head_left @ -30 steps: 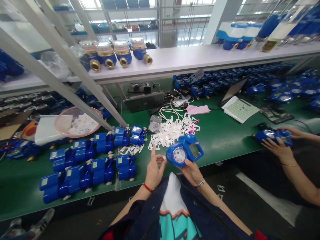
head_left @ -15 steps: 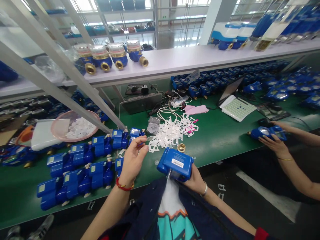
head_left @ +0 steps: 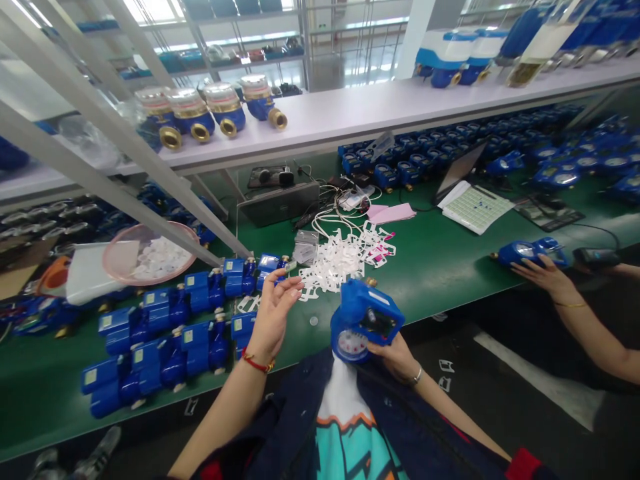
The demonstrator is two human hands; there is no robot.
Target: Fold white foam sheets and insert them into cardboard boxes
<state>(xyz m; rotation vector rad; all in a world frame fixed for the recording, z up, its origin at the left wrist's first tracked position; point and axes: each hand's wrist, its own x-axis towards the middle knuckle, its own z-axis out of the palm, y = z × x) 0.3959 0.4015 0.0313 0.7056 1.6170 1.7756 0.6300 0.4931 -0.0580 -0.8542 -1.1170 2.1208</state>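
No text, brand or number is legible. Too small or blurred to read: the pale labels (head_left: 91,377) on the blue box-shaped meter units (head_left: 105,400), the mark on the dark laptop lid (head_left: 283,205), the print on the green-and-white gridded paper sheet (head_left: 475,208).

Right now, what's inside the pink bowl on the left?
The pink bowl holds a heap of small white pieces. Its bottom beneath them is covered, and a grey strut hides part of the far right side.

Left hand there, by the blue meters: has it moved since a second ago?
Yes, the left hand has shifted left, judged against the white pile.
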